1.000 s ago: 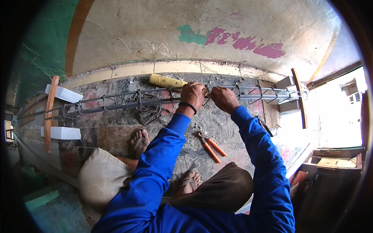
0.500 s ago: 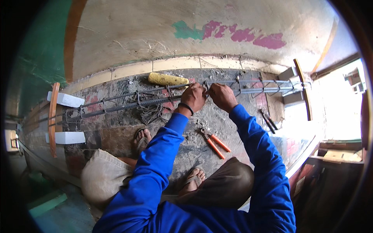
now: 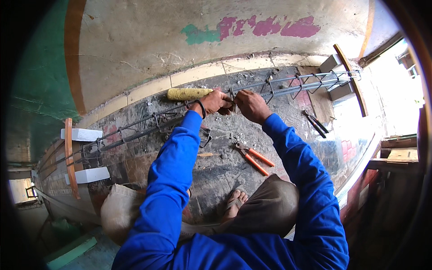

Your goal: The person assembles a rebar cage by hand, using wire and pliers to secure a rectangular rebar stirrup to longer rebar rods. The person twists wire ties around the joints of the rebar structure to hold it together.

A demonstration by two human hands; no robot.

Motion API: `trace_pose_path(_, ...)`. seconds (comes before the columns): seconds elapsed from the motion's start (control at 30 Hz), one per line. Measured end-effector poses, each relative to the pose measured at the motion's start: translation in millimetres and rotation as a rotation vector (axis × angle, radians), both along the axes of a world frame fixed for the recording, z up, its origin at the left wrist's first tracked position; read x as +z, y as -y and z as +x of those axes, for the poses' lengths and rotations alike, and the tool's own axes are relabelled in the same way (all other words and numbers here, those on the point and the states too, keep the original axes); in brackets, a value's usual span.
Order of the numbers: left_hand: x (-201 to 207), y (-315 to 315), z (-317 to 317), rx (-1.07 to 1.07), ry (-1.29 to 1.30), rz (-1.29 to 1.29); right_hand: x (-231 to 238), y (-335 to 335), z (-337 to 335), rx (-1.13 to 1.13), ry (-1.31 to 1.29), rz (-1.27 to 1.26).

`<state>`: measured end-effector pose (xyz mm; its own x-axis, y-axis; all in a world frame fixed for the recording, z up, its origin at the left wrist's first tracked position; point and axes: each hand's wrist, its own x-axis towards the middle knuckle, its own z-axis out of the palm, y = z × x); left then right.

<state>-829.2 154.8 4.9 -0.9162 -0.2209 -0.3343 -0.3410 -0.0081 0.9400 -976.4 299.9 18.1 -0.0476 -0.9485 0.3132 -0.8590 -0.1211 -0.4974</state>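
A long steel rebar cage (image 3: 310,85) with square stirrups crosses in front of me, from far right to lower left. At its middle, my left hand (image 3: 215,102) is closed with fingers curled around one stirrup (image 3: 232,93). From the other side my right hand (image 3: 252,106) is closed too, fingertips pinched on that same stirrup. Any small wire between the fingers is too hidden to make out. Behind my left hand lies a yellow cylinder (image 3: 189,94). Orange-handled pliers (image 3: 254,159) rest on the floor, jaws toward the cage.
Wooden slats (image 3: 71,157) and white blocks (image 3: 92,174) stand at the cage's left end; another slat (image 3: 351,81) is at its right end. Dark-handled pliers (image 3: 316,124) lie right of my right arm. Rubble litters the floor (image 3: 216,168). The wall (image 3: 148,36) rises beyond.
The view has tilted, so the cage slants more. My left hand has turned, its fingers lying more sideways at the stirrup. My left arm now covers most of the bent rods and my left foot.
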Motion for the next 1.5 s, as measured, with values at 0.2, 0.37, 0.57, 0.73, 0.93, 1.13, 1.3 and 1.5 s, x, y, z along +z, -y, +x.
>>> trace_pose_path(0.2,1.9,8.6,-2.7,-0.090,0.084,0.108,4.7,-21.7,18.3,-0.065,-0.118,0.028)
trace_pose_path(0.37,-2.0,8.7,-7.5,-0.034,0.052,0.121,-14.6,-22.2,23.6,-0.164,-0.210,-0.040)
trace_pose_path(0.57,4.9,-1.3,6.1,0.083,-0.038,-0.190,-8.5,-16.5,28.4,-0.179,-0.186,-0.223)
trace_pose_path(0.73,20.3,-20.2,16.2,0.177,-0.086,-0.527,8.4,-10.6,34.5,-0.258,-0.274,-0.094)
trace_pose_path(0.93,17.9,-24.7,21.4,0.206,-0.101,-0.543,19.4,-2.2,55.5,-0.432,-0.194,0.221)
trace_pose_path(1.13,24.1,-23.0,19.5,0.216,-0.083,-0.500,-10.3,1.5,50.3,-0.618,0.362,0.148)
trace_pose_path(1.3,19.2,-22.6,16.8,0.236,-0.083,-0.491,-16.2,6.8,58.0,-0.697,1.961,0.094)
trace_pose_path(1.5,21.3,-31.8,25.6,0.307,-0.078,-0.594,-10.9,-21.6,74.8,-0.363,2.079,0.021)
